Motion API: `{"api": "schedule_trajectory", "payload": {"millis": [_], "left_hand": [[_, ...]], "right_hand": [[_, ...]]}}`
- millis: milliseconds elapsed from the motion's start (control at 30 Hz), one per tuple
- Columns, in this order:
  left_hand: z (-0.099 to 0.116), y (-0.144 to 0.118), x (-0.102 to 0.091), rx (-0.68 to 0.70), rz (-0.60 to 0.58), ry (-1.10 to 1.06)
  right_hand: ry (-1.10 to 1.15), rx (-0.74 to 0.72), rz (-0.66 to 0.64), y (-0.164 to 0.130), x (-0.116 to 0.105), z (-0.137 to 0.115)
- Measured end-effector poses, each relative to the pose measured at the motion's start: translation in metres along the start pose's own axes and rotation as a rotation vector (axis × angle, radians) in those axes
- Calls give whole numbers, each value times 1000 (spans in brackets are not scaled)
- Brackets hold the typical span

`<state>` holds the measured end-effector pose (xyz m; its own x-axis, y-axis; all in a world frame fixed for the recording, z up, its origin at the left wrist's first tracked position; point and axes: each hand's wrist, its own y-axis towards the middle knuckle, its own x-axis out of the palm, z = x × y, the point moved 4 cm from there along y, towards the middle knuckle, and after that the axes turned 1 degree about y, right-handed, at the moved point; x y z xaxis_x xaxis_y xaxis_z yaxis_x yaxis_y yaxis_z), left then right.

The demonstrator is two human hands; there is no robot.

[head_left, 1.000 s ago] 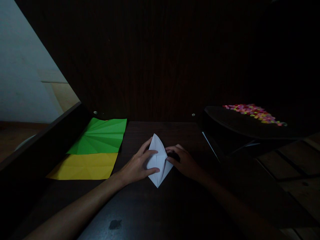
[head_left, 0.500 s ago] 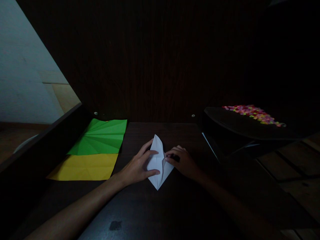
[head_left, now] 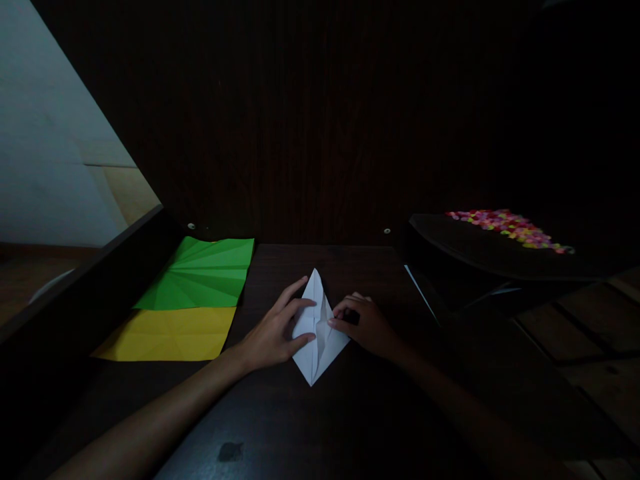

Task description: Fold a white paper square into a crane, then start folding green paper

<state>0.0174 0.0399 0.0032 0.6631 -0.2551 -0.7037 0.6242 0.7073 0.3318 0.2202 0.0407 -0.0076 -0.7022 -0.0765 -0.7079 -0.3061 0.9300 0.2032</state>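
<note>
Paper [head_left: 320, 340], white, pointed at both ends, lies on the table [head_left: 280, 413] in the head view, left hand [head_left: 275, 333] pressing it, fingers spread; right hand [head_left: 370, 323] curls narrow at its right edge, too dim to tell if pinching. Left-hand slippage could skew the crease; table extends past both tips, yellow sheet [head_left: 175, 337] nearer the left arm [head_left: 190, 398]

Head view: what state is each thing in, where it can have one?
White paper: folded, pointed at both ends, right-hand flap not flat
Left hand: fingers spread on the paper
Right hand: fingers curled at the flap, grip unclear
Green sheet: opened out, creased
Yellow sheet: creased, partly covered by green
Colourful pieces: clustered
</note>
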Motion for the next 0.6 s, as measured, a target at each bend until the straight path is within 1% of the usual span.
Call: {"api": "schedule_trajectory", "payload": {"millis": [267, 600], "left_hand": [[-3, -1, 0, -16, 7, -40], [3, -1, 0, -15, -13, 9]], "right_hand": [[37, 30, 17, -1, 2, 1], [-52, 31, 34, -1, 4, -7]]}}
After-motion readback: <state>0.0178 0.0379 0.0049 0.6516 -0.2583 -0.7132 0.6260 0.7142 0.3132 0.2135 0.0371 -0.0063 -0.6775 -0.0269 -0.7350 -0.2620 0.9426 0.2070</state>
